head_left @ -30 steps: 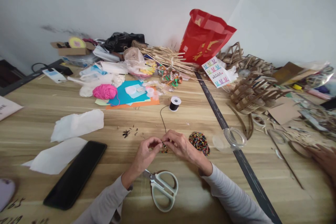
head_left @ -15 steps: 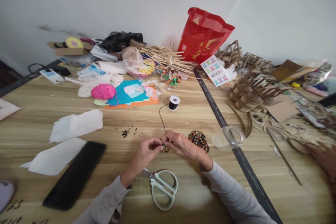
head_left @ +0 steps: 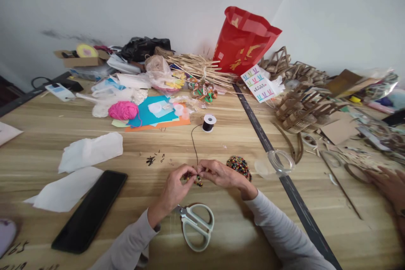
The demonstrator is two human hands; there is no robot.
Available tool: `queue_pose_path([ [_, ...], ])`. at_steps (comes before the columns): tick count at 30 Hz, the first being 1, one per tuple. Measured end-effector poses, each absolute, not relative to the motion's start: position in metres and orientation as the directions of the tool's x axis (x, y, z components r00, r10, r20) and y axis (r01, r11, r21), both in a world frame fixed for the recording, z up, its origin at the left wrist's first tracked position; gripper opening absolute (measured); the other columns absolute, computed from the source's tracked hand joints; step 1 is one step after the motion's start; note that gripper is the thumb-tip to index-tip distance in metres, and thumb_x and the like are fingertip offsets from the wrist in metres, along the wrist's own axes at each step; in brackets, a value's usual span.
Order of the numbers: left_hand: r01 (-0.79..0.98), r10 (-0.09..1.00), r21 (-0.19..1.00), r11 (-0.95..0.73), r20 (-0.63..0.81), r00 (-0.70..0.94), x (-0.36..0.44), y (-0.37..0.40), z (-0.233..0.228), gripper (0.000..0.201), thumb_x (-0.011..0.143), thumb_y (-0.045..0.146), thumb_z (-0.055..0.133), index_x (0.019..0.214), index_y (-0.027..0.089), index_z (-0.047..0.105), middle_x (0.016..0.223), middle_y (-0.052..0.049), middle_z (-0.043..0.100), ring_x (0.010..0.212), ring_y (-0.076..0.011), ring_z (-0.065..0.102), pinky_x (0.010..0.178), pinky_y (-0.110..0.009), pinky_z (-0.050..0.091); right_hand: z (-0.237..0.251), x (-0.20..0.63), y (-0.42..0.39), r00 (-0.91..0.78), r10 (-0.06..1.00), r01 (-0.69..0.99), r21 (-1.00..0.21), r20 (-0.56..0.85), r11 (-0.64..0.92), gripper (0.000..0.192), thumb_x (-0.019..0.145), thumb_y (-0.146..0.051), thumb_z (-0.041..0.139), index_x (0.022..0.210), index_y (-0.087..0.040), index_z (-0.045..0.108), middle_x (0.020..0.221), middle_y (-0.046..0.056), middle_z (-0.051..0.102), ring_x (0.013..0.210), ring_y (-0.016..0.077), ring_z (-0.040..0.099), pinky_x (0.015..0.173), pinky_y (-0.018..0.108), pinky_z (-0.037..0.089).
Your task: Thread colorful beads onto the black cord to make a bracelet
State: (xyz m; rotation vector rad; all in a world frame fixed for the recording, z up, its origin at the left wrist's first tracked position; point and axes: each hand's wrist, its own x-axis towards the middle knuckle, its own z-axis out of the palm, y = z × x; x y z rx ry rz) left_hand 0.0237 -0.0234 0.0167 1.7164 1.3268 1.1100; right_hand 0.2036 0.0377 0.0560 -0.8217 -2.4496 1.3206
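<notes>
Between my fingertips is a small string of colourful beads (head_left: 198, 181), partly hidden by the fingers. My left hand (head_left: 177, 185) pinches it from the left, and my right hand (head_left: 217, 174) pinches at its right end, where a black cord (head_left: 194, 143) comes in. That cord runs back to a white spool (head_left: 209, 122) wound with black. Beside my right wrist lies a coiled pile of multicoloured beads (head_left: 238, 168). Scissors with pale green handles (head_left: 198, 227) rest just below my hands, their blades partly under my left wrist. Short black bits (head_left: 151, 160) are scattered to the left.
A black phone (head_left: 90, 211) and white paper sheets (head_left: 91, 151) lie at left. Clear tape rings (head_left: 281, 162) sit at right, near woven baskets (head_left: 300, 109). Another person's hand (head_left: 389, 185) rests at the far right edge. A red bag (head_left: 245, 42) stands behind.
My hands have drawn slightly apart, and more of the bead string shows between and below the fingers. The whole view has shifted slightly.
</notes>
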Motion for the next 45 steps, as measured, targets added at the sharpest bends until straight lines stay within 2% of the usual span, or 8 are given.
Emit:
queue_pose_path([
  [7,0.411,0.9,0.802,-0.434,0.409,0.151,0.023,-0.024,0.02,0.013,0.08,0.007,0.053,0.076,0.017,0.06,0.081,-0.005,0.063,0.08,-0.017,0.061,0.073,-0.028,0.048,0.035,0.206,0.045,-0.834,0.542,0.206,-0.969,-0.099,0.14,0.022,0.089,-0.035,0.05,0.084,-0.013,0.053,0.071,-0.001,0.048,0.063,0.0099,0.042,0.06,0.021,0.035],
  [12,0.501,0.88,0.733,-0.461,0.45,0.151,0.023,-0.027,0.022,0.013,0.082,0.009,0.054,0.077,0.018,0.062,0.084,-0.006,0.062,0.082,-0.0179,0.059,0.074,-0.03,0.049,0.036,0.205,0.044,-0.821,0.561,0.163,-0.985,-0.103,0.057,0.03,0.086,-0.043,0.054,0.081,-0.013,0.053,0.07,-0.001,0.049,0.064,0.0102,0.044,0.062,0.022,0.037],
  [19,0.567,0.88,0.686,-0.455,0.443,0.169,0.022,-0.029,0.023,0.012,0.086,0.013,0.053,0.079,0.018,0.062,0.082,-0.005,0.062,0.079,-0.0176,0.059,0.073,-0.03,0.048,0.038,0.203,0.043,-0.799,0.59,0.202,-0.976,-0.118,0.078,0.028,0.087,-0.041,0.053,0.082,-0.013,0.054,0.068,-0.001,0.049,0.063,0.0095,0.043,0.059,0.021,0.035],
  [27,0.654,0.874,0.594,-0.469,0.418,0.247,0.022,-0.03,0.029,0.011,0.087,0.015,0.053,0.082,0.016,0.063,0.081,-0.006,0.062,0.079,-0.0191,0.059,0.073,-0.032,0.049,0.057,0.2,0.034,-0.771,0.629,0.316,-0.917,-0.098,0.244,0.016,0.088,-0.026,0.048,0.083,-0.013,0.055,0.069,-0.002,0.05,0.061,0.0086,0.041,0.056,0.019,0.033],
  [36,0.716,0.848,0.499,-0.489,0.464,0.256,0.023,-0.031,0.031,0.016,0.09,0.017,0.048,0.083,0.017,0.063,0.08,-0.005,0.063,0.076,-0.0183,0.059,0.071,-0.032,0.049,0.054,0.196,0.03,-0.731,0.681,0.371,-0.868,-0.054,0.329,0.008,0.085,-0.018,0.049,0.081,-0.014,0.055,0.068,-0.002,0.052,0.06,0.0084,0.042,0.056,0.018,0.034],
  [39,0.773,0.835,0.404,-0.49,0.472,0.283,0.024,-0.032,0.031,0.018,0.09,0.016,0.047,0.083,0.016,0.063,0.08,-0.006,0.063,0.077,-0.0195,0.058,0.073,-0.035,0.048,0.049,0.195,0.029,-0.711,0.702,0.397,-0.85,-0.046,0.346,0.007,0.082,-0.012,0.049,0.081,-0.014,0.055,0.067,-0.003,0.052,0.059,0.008,0.042,0.055,0.018,0.033],
  [45,0.845,0.767,0.094,-0.526,0.481,0.424,0.024,-0.035,0.03,0.021,0.088,0.01,0.043,0.085,0.015,0.064,0.077,-0.008,0.06,0.077,-0.0229,0.055,0.078,-0.041,0.045,0.045,0.19,0.026,-0.665,0.746,0.428,-0.836,-0.036,0.342,0.008,0.083,-0.013,0.048,0.078,-0.013,0.055,0.062,-0.004,0.049,0.057,0.0077,0.041,0.053,0.018,0.032],
])
